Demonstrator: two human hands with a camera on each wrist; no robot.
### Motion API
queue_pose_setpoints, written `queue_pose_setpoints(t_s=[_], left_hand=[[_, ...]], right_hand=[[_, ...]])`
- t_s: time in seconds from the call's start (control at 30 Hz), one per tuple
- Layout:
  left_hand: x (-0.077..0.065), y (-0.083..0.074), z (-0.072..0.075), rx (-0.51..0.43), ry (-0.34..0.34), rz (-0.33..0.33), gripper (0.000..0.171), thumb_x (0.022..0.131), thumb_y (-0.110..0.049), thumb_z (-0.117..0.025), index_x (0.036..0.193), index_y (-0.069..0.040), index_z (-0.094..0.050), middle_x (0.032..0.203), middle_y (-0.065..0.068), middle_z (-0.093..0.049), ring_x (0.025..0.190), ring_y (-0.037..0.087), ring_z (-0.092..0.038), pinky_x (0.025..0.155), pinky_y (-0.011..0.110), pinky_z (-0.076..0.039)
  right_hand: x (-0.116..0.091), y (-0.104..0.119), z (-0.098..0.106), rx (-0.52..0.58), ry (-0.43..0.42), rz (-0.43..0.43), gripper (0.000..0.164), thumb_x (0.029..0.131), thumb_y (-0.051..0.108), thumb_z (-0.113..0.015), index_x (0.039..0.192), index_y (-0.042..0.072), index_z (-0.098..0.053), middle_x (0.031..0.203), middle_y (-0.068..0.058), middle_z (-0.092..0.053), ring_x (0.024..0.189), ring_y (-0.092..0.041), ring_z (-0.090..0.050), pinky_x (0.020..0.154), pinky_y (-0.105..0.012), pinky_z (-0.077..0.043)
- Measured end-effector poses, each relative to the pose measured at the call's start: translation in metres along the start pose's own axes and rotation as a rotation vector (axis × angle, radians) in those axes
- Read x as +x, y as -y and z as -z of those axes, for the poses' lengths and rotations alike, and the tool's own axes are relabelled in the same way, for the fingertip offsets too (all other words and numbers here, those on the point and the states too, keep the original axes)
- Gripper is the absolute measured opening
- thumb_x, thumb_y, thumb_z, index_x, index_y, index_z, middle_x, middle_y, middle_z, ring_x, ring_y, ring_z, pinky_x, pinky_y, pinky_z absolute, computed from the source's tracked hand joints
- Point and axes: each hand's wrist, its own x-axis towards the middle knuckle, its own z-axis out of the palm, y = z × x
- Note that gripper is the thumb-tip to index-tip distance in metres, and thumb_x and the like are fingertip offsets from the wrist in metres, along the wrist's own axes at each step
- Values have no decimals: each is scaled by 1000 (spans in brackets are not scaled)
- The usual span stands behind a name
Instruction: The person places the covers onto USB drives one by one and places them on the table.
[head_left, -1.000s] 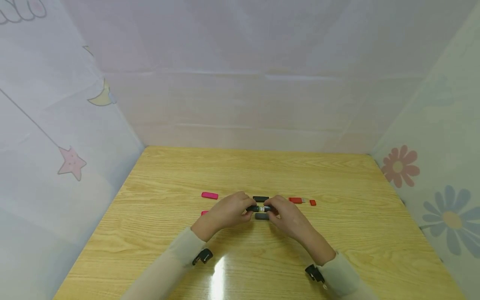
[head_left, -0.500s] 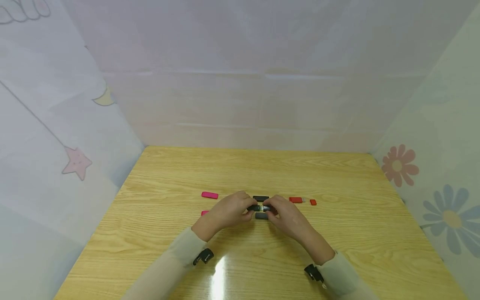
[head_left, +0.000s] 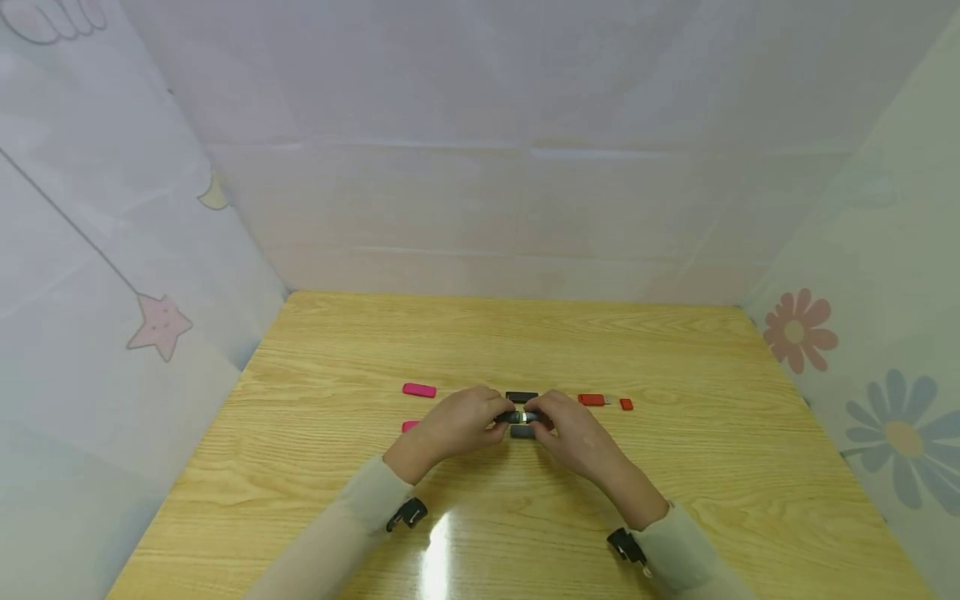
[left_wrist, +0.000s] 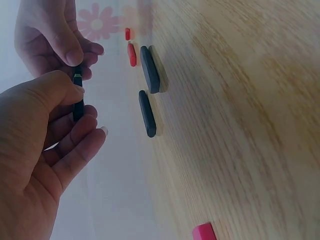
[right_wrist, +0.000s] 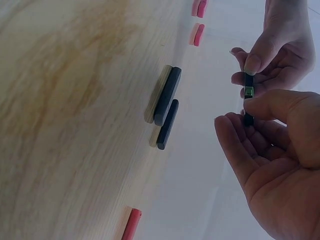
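Above the table, a black USB stick [head_left: 509, 417] is held between both hands, with a short length of its metal plug [right_wrist: 249, 91] bare between two black parts. My left hand [head_left: 459, 418] pinches the left part between thumb and fingers. The right hand [head_left: 579, 433] pinches the right part the same way. I cannot tell which part is the cap, since fingers cover much of both. On the table, a black USB stick [head_left: 521, 397] lies behind the hands and a dark grey one [head_left: 522, 432] in front.
A pink USB stick [head_left: 419, 390] lies to the left, and another pink piece [head_left: 410, 426] is partly hidden by the left wrist. To the right lie a red USB stick [head_left: 592, 400] with bare plug and its small red cap [head_left: 626, 404]. Printed cloth surrounds the wooden table [head_left: 337, 350].
The two black parts have come closer together, and less of the metal plug shows between them. Both hands keep their grip and hardly shift.
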Motion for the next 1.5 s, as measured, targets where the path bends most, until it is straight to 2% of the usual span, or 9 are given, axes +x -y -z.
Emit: queue_pose_setpoints(t_s=[0.23, 0.57, 0.77, 0.97, 1.17, 1.5], left_hand=[[0, 0, -1, -24, 0, -10, 18, 94, -15, -71, 110, -8, -73, 92, -1, -69, 76, 6, -56, 68, 18, -48], [1, -2, -1, 13, -24, -38, 18, 93, -15, -72, 110, -8, -73, 90, -2, -67, 74, 6, -54, 66, 18, -47], [1, -3, -1, 7, -18, -39, 18, 93, -14, -73, 110, -8, -73, 94, 0, -68, 80, 8, -60, 71, 19, -51], [0, -4, 0, -8, -7, -30, 19, 92, -14, -74, 110, -7, -72, 94, 0, -68, 79, 8, -59, 70, 18, -51], [1, -4, -1, -16, -22, -30, 17, 94, -14, -73, 109, -6, -72, 96, 1, -69, 83, 10, -64, 73, 18, -54], [4, -4, -2, 12, -30, -36, 17, 95, -14, -71, 109, -6, -72, 95, 1, -69, 83, 10, -64, 72, 19, -54]], right_hand=[[-1, 0, -2, -21, -23, 3, 20, 91, 4, -73, 111, 6, -71, 104, -8, -68, 84, -12, -58, 72, -30, -53], [-1, 1, -2, -42, -29, 39, 20, 92, 4, -72, 112, 5, -70, 105, -7, -68, 87, -14, -62, 73, -32, -54], [0, 3, -2, -44, -24, 31, 21, 91, 3, -73, 112, 4, -70, 107, -8, -68, 90, -17, -64, 75, -35, -55], [0, 4, -2, -47, -31, 44, 20, 91, 2, -73, 111, 3, -70, 106, -9, -68, 88, -17, -64, 73, -33, -55], [1, 5, -3, -57, -41, 49, 18, 92, 2, -71, 110, 3, -70, 104, -8, -68, 89, -18, -64, 72, -33, -54], [0, 5, -4, -92, -74, 94, 18, 92, 0, -70, 110, 0, -69, 102, -9, -68, 86, -18, -64, 69, -30, -54]])
